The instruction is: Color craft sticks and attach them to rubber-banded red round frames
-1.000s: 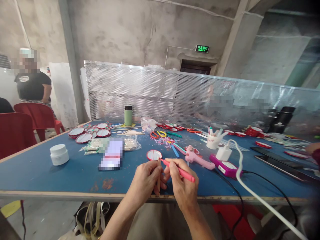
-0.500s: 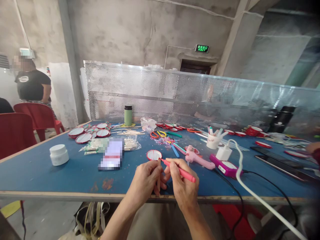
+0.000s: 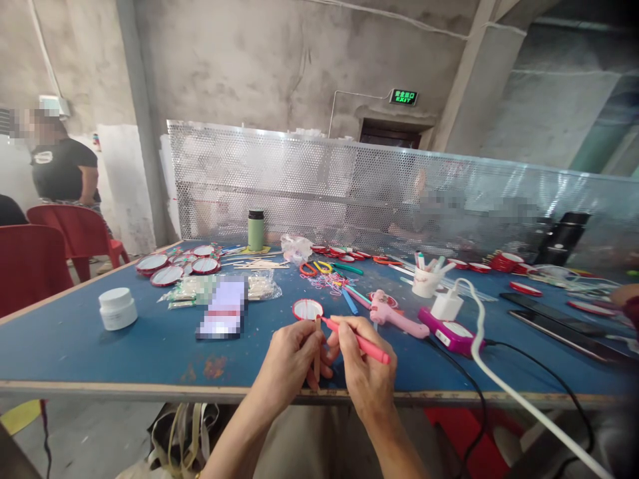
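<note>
Near the table's front edge, my left hand (image 3: 294, 354) is closed on a flat wooden stick (image 3: 317, 359) that stands roughly upright. My right hand (image 3: 367, 362) grips a pink-red marker pen (image 3: 370, 347), its tip at the upper end of the stick. Just beyond the stick lies a round, red-rimmed disc (image 3: 307, 309) with a pale face; whether the stick touches it I cannot tell. A pink glue gun (image 3: 399, 316) rests to the right of my right hand.
A phone (image 3: 223, 309) and a white jar (image 3: 118, 309) are at left, with stacked red-rimmed discs (image 3: 167, 275) behind. Pliers, a cup of pens (image 3: 425, 283), a purple power strip (image 3: 449, 332) and a trailing white cable (image 3: 529, 399) are at right. A perforated metal screen (image 3: 299, 179) borders the back.
My hands, the stick and the marker are practically unmoved. In the left background, the standing person has shifted slightly to the left.
</note>
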The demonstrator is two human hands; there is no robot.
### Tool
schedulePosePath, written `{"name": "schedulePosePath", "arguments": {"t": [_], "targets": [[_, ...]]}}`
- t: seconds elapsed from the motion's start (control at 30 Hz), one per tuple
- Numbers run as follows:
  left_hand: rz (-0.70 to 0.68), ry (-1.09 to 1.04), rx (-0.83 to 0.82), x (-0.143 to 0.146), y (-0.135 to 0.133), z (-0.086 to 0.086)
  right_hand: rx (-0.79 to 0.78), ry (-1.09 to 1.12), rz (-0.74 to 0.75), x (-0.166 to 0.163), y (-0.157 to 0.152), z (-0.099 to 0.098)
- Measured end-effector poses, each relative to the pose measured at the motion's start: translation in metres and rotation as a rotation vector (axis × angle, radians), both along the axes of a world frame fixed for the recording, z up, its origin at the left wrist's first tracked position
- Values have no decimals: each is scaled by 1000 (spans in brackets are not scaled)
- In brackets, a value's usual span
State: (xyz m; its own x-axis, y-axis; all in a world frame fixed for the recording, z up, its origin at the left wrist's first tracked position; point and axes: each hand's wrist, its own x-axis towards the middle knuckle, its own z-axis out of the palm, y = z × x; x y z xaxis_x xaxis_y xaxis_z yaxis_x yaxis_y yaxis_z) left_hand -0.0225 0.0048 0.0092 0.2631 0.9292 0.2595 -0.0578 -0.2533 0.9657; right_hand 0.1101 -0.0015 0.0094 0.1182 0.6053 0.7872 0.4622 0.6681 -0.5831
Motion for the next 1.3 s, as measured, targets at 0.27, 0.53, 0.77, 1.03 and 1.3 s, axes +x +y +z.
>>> {"name": "schedulePosePath", "arguments": {"t": [0.27, 0.53, 0.77, 1.03, 1.3], "targets": [[1, 4, -2, -1, -1, -2, -5, 14, 6, 1, 2, -1], [-2, 37, 17, -1, 1, -1, 3, 7, 31, -1, -2, 2], [-5, 27, 14, -1, 2, -2, 0, -11, 35, -1, 0, 2], [5, 29, 19, -1, 0, -2, 18, -25, -2, -1, -2, 2], [18, 48, 45, -1, 0, 0, 41, -46, 39, -1, -3, 3]]}}
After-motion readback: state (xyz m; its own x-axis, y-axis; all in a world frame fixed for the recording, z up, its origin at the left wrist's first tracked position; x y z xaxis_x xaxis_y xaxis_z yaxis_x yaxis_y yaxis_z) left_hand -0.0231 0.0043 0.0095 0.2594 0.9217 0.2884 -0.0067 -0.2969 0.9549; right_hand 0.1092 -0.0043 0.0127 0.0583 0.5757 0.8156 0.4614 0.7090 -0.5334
